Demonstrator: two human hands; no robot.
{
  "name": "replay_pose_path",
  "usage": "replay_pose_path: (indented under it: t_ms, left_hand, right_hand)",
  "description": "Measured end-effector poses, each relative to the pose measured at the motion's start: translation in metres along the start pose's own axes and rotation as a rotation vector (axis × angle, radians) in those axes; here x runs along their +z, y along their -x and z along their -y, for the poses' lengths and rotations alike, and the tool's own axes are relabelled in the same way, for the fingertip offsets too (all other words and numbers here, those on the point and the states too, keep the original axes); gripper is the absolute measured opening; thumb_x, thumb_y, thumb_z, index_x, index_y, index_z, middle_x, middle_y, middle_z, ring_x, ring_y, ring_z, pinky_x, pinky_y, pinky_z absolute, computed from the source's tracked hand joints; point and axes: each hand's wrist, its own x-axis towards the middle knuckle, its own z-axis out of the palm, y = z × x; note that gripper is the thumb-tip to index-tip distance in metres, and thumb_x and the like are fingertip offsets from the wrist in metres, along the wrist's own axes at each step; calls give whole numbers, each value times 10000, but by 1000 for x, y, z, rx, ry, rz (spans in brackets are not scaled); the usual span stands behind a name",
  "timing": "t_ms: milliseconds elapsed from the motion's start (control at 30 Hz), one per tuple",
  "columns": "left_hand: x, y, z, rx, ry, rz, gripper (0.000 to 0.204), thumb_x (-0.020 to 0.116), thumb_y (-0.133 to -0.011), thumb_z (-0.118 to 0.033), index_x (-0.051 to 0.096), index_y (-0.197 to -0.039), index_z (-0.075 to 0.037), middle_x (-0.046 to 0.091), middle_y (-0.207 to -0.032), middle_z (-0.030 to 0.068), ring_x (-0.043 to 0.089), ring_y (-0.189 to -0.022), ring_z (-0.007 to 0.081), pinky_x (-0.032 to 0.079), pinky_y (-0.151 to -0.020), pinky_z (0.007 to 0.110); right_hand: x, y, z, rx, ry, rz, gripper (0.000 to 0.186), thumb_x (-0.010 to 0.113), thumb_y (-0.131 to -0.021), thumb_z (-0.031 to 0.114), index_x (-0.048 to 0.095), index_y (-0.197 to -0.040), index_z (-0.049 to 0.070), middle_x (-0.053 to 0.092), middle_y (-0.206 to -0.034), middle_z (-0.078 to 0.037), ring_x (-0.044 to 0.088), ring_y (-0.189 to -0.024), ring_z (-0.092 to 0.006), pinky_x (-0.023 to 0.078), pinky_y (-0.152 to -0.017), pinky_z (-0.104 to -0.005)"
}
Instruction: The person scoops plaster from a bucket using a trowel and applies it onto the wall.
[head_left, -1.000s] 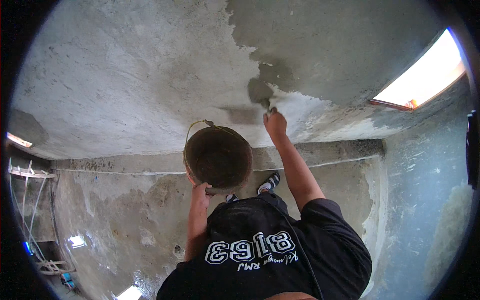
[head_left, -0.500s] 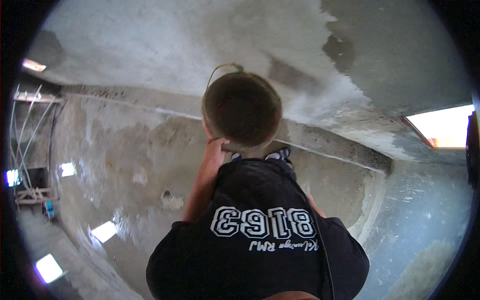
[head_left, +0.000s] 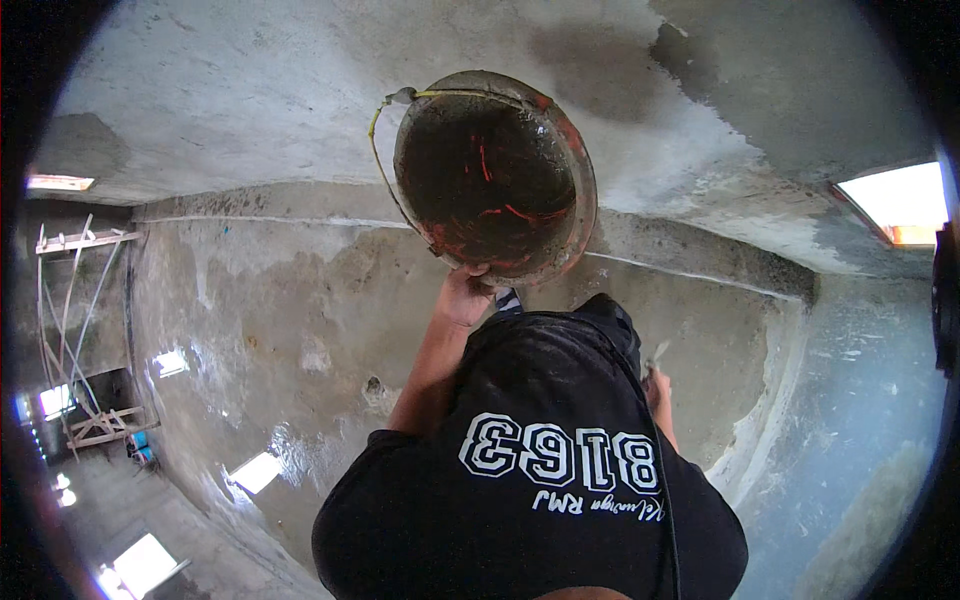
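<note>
A bucket (head_left: 487,170) is held up in front of me and tilted, so that its dark, cement-smeared inside shows with orange-red streaks. Its thin yellowish handle (head_left: 377,135) hangs over the left side of the rim. My left hand (head_left: 467,294) grips the near edge of the bucket, thumb over the rim. Lower on the right, beside my body, my right hand (head_left: 658,392) is partly hidden by my dark shirt. Its fingers look curled, and a small pale shape shows just above them, too indistinct to name.
A grey plastered wall (head_left: 290,110) rises ahead, with a ledge along its foot. The concrete floor (head_left: 270,300) has wet, shiny patches. Wooden poles and scaffolding (head_left: 75,330) stand far left. A bluish-grey wall (head_left: 860,390) lies to the right, near a bright opening (head_left: 900,200).
The bucket has risen and tilted, now showing the red streaks inside. My left hand moved slightly right with it. My right hand has come further into view, and the view has shifted.
</note>
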Motion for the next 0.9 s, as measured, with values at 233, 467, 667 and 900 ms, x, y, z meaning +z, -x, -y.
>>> replay_pose_path:
  t_ms: [233,467,667,900]
  left_hand:
    - [24,-5,57,133,-208,-72,420,566,-755,48,504,-1167,-2,564,-1152,113,553,-1082,282,477,-921,424]
    - [72,-10,105,164,-530,-221,527,585,-754,74,458,-1249,-56,553,-1183,88,545,-1092,274,473,-915,405]
    - [109,-21,161,197,-566,-79,466,528,-775,73,438,-1219,-41,615,-1093,101,618,-982,228,515,-842,342]
    - [126,-22,199,115,-761,-58,592,551,-750,95,387,-1306,-27,572,-1158,107,578,-1067,268,460,-928,393]
  right_hand:
    - [3,60,183,-578,-592,258,384,633,-883,294,497,-1181,95,512,-774,-13,499,-621,-110,411,-534,-239]
    - [-87,190,276,-845,15,354,427,620,-864,117,491,-1259,17,559,-938,-49,538,-823,-111,466,-725,-274]
    - [-75,202,289,-660,305,836,576,641,-792,41,438,-1326,-29,559,-1191,-114,518,-1095,-144,409,-954,-285]
    - [-31,140,301,-395,250,825,452,572,-830,96,514,-1274,33,571,-783,6,494,-574,-68,390,-484,-226]
